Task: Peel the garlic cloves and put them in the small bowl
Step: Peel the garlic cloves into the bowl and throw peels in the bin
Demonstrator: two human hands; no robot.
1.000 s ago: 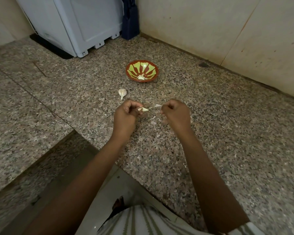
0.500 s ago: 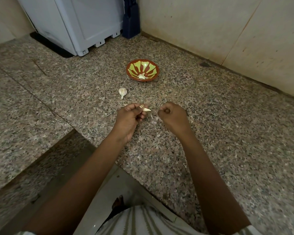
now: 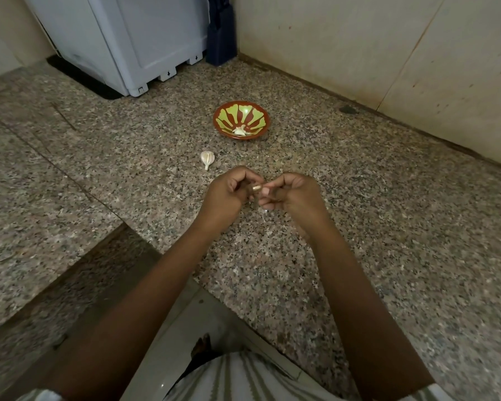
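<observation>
The scene is dimly, evenly lit. Soft shadow is seen beneath the left hand (image 3: pixel 229 195) and right hand (image 3: pixel 294 198). Edges far from them are bowed by wide-angle distortion.

On my feed the table (image 3: pixel 359 227) reads as polished speckled granite, smooth with a faint sheen. The small bowl (image 3: pixel 218 123) looks like glazed ceramic, glossy inside. The loose clove (image 3: pixel 207 158) wears dry, papery, matt skin. I see smoother, slightly waxy peeled cloves (image 3: pixel 240 131). The held clove (image 3: pixel 256 187) shows a dull pale patch. At the table's far left corner the white appliance (image 3: pixel 145 39) is smooth plastic. The wall (image 3: pixel 344 47) looks matt and stained. Below the near edge, striped cloth (image 3: pixel 243 380) looks soft.
</observation>
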